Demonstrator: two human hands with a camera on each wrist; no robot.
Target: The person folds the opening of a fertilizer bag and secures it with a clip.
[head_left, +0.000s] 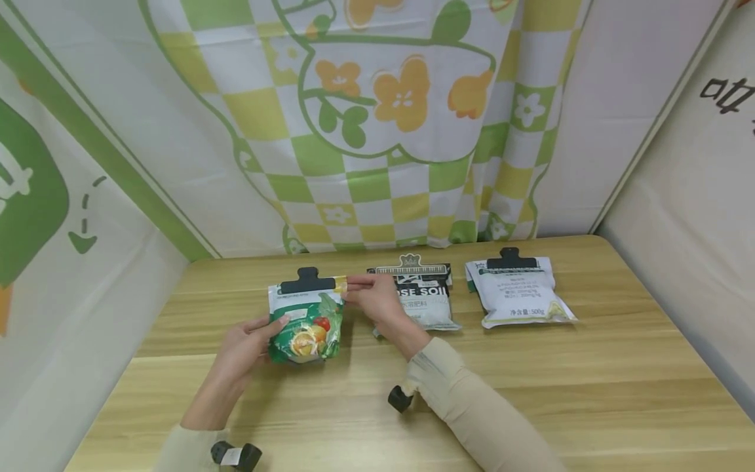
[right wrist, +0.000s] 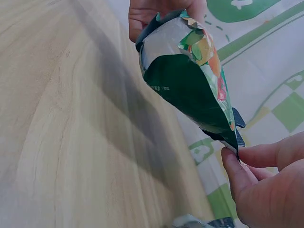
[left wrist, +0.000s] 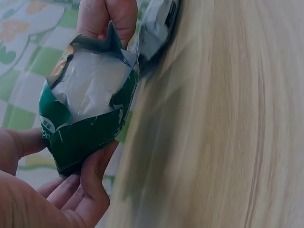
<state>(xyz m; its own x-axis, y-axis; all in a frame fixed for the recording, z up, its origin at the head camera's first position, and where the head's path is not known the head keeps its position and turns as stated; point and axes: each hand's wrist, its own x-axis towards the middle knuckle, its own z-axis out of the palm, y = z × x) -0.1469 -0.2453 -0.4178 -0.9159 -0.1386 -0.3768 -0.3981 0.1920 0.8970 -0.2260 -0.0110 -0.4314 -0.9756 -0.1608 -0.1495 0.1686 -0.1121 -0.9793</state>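
A green bag with fruit and vegetable pictures [head_left: 307, 331] is held up between both hands, above the left part of the table. A black clip [head_left: 308, 280] is clamped on its top edge. My left hand [head_left: 244, 347] grips the bag's left side, thumb on the front. With thumb and fingers my right hand [head_left: 380, 303] pinches the top right corner, seen closely in the right wrist view. From below, the left wrist view shows the bag's folded green bottom [left wrist: 88, 140] with a whitish middle.
Behind my right hand lies a black-and-white soil bag [head_left: 427, 308] with a pale crown-topped clip [head_left: 411, 265]. Farther right is a white 500g bag [head_left: 522, 295] with a black clip [head_left: 510, 258]. Patterned curtains [head_left: 389, 170] hang behind the wooden table [head_left: 501, 393].
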